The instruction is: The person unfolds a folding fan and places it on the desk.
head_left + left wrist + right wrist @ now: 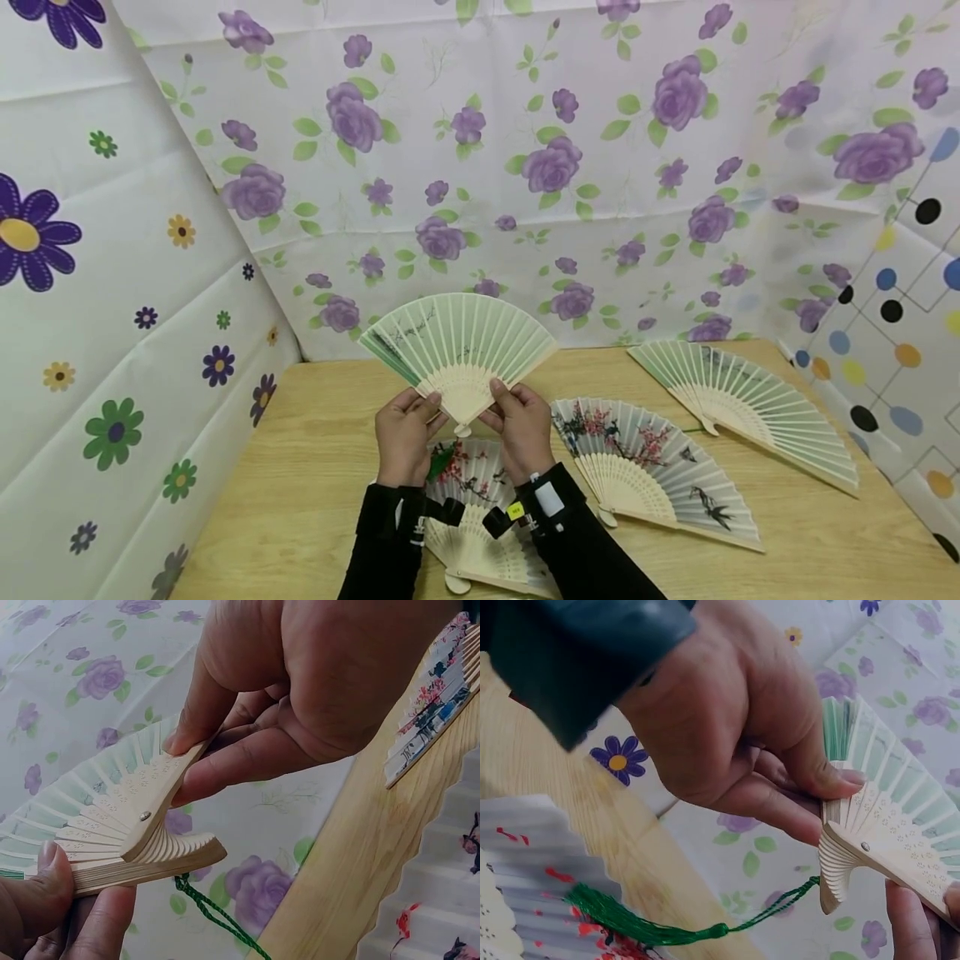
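Observation:
A pale green folding fan (465, 333) is spread upright above the table, its printed dark branches facing me. My left hand (405, 433) pinches its left edge, where several ribs are still stacked together (105, 876). On the opposite side, my right hand (527, 429) pinches the outer rib between thumb and fingers. The metal pivot (865, 846) sits low between both hands. From the pivot end hangs a green cord with a tassel (637, 919). Beneath my hands lies a fan with red blossoms (480, 542), partly covered by my wrists.
To the right, a grey-white blossom fan (660, 475) lies spread on the wooden table (292, 467). Behind it rests another pale green fan (750, 400), near the right wall covering. A flowered cloth (480, 192) stands along the table's back edge.

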Available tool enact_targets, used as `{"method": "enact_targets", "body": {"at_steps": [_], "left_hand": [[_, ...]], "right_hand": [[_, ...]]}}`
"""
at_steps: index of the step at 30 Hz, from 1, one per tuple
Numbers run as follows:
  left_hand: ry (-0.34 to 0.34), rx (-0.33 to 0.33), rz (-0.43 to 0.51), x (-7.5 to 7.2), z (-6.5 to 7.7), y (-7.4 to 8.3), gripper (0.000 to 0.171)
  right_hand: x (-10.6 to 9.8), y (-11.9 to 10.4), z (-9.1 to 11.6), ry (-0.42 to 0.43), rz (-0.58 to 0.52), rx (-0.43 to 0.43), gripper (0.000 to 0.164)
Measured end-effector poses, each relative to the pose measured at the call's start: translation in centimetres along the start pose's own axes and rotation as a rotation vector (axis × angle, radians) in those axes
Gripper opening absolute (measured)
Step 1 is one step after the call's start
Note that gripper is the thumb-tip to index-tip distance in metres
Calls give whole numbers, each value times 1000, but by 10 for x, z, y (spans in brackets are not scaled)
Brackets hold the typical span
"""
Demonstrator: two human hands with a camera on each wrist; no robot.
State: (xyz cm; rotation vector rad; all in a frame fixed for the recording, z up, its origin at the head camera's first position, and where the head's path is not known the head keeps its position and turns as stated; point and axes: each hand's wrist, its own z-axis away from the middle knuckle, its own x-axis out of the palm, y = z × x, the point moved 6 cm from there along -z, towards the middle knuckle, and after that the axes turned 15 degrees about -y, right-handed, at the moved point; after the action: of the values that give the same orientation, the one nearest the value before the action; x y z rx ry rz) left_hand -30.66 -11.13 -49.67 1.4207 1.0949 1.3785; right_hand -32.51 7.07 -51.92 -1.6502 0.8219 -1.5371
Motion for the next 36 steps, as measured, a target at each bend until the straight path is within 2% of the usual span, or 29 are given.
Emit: {"method": "enact_targets", "body": {"at_steps": [7,10,16,23,26,28,30,32,36], "left_hand": [[-2,11,12,1,1,0,31],[-1,17,20,1,0,1,28],[21,35,40,1,0,2,9],[23,37,51,2,-2,2,25],[20,46,69,6,-4,0,22],[20,47,78,9,-5,-2,13],[28,49,77,10,-5,-2,9],[50,57,75,9,-5,-1,15],[99,78,94,5,-3,1,9]], "right_hand": [[1,-4,-2,-43,-3,-28,21],[0,-4,-1,-15,2,-37,20],[-1,-2,1,34,-3,-28,17],[-2,-5,-1,-8,-7,-35,17],[-4,-7,2,37,-11,-54,16],[-5,-6,5,86,-28,-65,20],[-4,-4,7,119,-49,-67,28],[-2,-2,7,122,-61,-61,34],[1,-2,7,65,-61,-56,22]]}}
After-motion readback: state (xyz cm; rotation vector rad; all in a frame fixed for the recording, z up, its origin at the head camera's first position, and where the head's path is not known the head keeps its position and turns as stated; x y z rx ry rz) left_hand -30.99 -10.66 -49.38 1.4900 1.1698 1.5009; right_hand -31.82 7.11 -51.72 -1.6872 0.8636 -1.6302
